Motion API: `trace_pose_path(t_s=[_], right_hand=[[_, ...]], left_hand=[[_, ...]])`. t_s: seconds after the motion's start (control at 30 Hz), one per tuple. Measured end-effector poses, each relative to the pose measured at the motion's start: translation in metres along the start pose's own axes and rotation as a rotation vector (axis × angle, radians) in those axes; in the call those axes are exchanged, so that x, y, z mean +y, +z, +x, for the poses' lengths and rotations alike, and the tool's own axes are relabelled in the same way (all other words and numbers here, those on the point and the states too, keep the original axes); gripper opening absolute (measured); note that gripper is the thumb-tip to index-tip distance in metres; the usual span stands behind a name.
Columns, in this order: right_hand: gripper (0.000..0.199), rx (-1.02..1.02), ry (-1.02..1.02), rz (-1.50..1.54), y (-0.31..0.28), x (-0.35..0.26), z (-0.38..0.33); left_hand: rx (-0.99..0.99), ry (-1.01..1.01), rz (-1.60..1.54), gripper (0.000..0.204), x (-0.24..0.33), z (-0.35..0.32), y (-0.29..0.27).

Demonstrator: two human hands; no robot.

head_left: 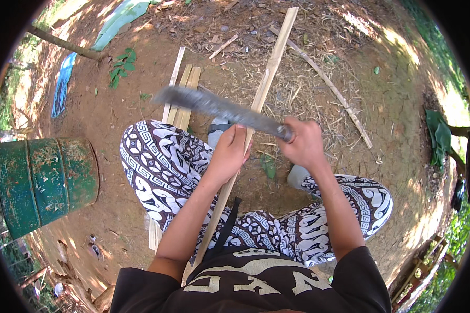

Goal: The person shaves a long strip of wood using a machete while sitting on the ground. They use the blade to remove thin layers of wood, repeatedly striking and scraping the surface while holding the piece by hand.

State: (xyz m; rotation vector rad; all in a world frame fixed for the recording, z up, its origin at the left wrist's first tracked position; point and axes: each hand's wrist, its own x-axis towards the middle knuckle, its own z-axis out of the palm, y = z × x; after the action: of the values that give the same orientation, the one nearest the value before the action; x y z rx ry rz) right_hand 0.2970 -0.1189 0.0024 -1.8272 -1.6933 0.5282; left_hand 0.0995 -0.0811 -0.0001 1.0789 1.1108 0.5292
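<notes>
Centre of frame: the right hand (303, 142) is clamped on a machete (216, 108), which crosses the bamboo slat (271, 72) gripped by the left hand (228, 155); a glancing blade could cut these nearby fingers.

1. Pale strip (267, 81): long, narrow, straight and tan, seemingly split wood or bamboo; it lies aslant, its far end farther right than its near end, and is in one piece along its visible length.
2. Machete (216, 107): a broad, dull grey, mottled blade, blurred toward its tip. It crosses over the pale strip, tip to the strip's left, mostly hidden handle to its right; whether they touch is unclear.
</notes>
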Motion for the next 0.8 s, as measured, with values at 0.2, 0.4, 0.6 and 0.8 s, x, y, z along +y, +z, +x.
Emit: trace_pose_path(t_s=[0.2,0.4,0.6,0.8], right_hand=[[0.012,-0.012,-0.092,-0.125,0.025,0.000,-0.007],[0.016,-0.047,-0.134,-0.292,0.021,0.028,0.003],[0.017,0.329,0.460,-0.365,-0.021,0.089,0.042],[0.021,0.268,0.283,0.073,-0.022,0.050,0.020]], left_hand=[[-0.028,0.161,0.158,0.019,-0.004,-0.001,-0.002],[-0.030,0.152,0.144,0.028,0.008,-0.016,0.004],[-0.012,0.104,0.263,0.042,-0.003,-0.010,0.003],[0.015,0.010,-0.067,0.043,0.000,0.003,-0.002]])
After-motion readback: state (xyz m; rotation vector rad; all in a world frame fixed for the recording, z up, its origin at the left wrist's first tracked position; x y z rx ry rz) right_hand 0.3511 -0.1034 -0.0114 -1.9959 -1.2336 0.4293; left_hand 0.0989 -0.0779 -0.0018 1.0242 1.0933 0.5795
